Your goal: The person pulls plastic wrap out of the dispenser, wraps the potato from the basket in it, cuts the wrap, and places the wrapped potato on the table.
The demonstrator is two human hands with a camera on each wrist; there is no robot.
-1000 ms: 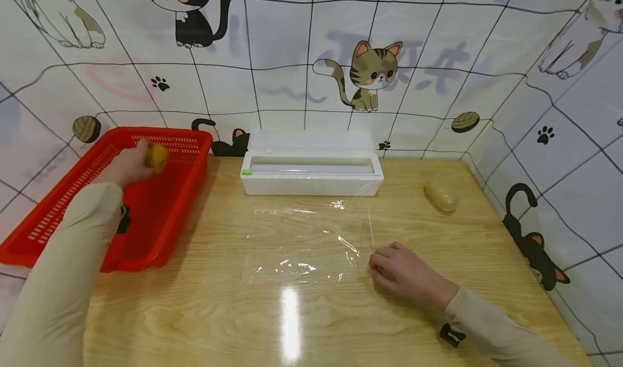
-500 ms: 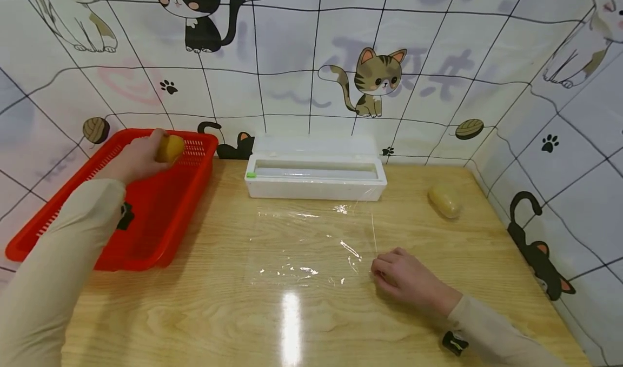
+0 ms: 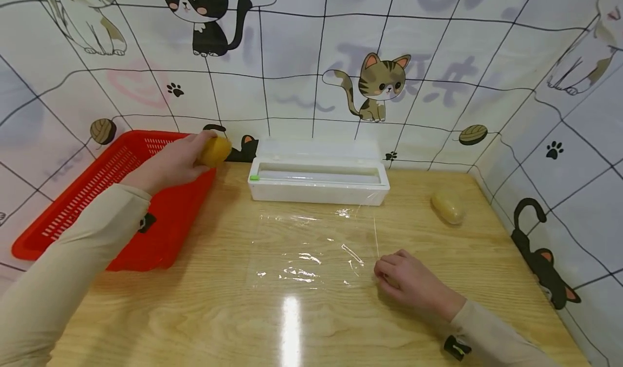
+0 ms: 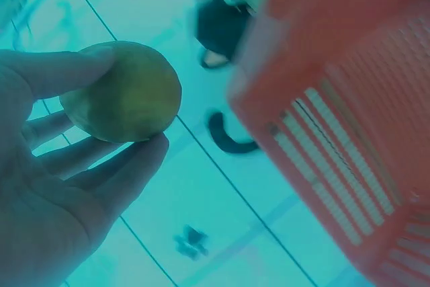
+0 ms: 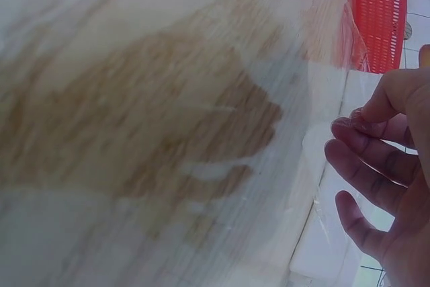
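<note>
My left hand (image 3: 172,161) holds a smooth, yellow, rounded potato-like item (image 3: 217,151) between thumb and fingertips, over the far right corner of the red basket (image 3: 182,224). In the left wrist view the item (image 4: 131,92) sits against the fingertips, with the basket wall off to the right. My right hand (image 3: 413,283) rests low by the table, its thumb and forefinger pinching the right edge of a clear sheet of cling film (image 3: 311,259). That sheet runs from the white cling film dispenser (image 3: 318,192) toward the front. The pinched edge also shows in the right wrist view.
A film-wrapped yellow item (image 3: 448,207) lies at the back right of the wooden table (image 3: 219,324). The dispenser's lid (image 3: 318,148) stands raised at the back. Cat-printed sheeting (image 3: 292,48) rises behind the table and along its right side.
My left hand has carried the yellow item rightward from inside the red basket to its far right rim. The right hand keeps its pinch on the film, and the view has shifted slightly.
</note>
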